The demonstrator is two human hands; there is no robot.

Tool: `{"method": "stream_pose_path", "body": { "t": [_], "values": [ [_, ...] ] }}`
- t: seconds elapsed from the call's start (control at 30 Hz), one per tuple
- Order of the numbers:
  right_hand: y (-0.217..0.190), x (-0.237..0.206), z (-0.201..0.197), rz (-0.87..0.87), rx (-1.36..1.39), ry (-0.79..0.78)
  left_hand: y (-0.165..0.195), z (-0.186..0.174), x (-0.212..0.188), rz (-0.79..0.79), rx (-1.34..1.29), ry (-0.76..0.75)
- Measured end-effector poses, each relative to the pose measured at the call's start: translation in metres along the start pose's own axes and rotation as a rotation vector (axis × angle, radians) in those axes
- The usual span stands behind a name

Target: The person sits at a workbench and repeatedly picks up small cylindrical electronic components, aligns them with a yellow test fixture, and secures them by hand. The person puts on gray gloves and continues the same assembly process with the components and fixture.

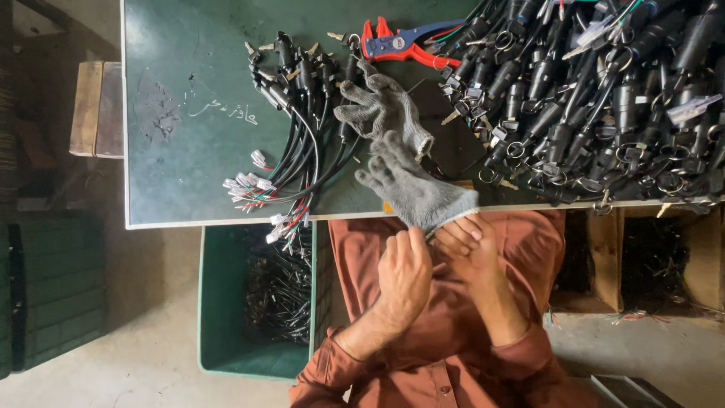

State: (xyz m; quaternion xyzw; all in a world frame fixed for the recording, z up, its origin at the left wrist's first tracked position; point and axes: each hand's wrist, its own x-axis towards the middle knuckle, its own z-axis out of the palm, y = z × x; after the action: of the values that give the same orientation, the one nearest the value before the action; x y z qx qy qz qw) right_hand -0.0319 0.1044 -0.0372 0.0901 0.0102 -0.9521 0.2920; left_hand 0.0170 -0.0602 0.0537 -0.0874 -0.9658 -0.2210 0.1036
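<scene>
1. Our left hand (pixel 404 276) and right hand (pixel 470 243) pinch the cuff of a grey knit glove (pixel 414 189) at frame centre; it is not yet on.
2. A second glove (pixel 385 109) lies just above, untouched.
3. Glossy black cable bundles (pixel 302 121) and red-handled pliers (pixel 400 44) rest on the scuffed green table (pixel 174 174).
</scene>
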Motion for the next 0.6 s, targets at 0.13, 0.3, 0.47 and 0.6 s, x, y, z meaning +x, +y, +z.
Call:
{"method": "stream_pose_path", "body": {
  "t": [0.13, 0.3, 0.47, 0.6],
  "values": [
    [0.018, 0.008, -0.010, -0.316, -0.253, 0.408, 0.002, -0.005, 0.002, 0.028, -0.203, 0.139],
    [0.024, 0.010, 0.008, -0.241, -0.294, 0.301, 0.010, -0.024, 0.005, 0.479, -0.062, 0.261],
    [0.025, 0.016, 0.068, -0.054, -0.283, -0.068, 0.017, -0.035, 0.005, 0.633, -0.084, 0.185],
    [0.033, 0.042, 0.114, 0.060, -0.380, -0.258, 0.024, -0.036, 0.001, 0.760, -0.007, 0.096]
  ]
}}
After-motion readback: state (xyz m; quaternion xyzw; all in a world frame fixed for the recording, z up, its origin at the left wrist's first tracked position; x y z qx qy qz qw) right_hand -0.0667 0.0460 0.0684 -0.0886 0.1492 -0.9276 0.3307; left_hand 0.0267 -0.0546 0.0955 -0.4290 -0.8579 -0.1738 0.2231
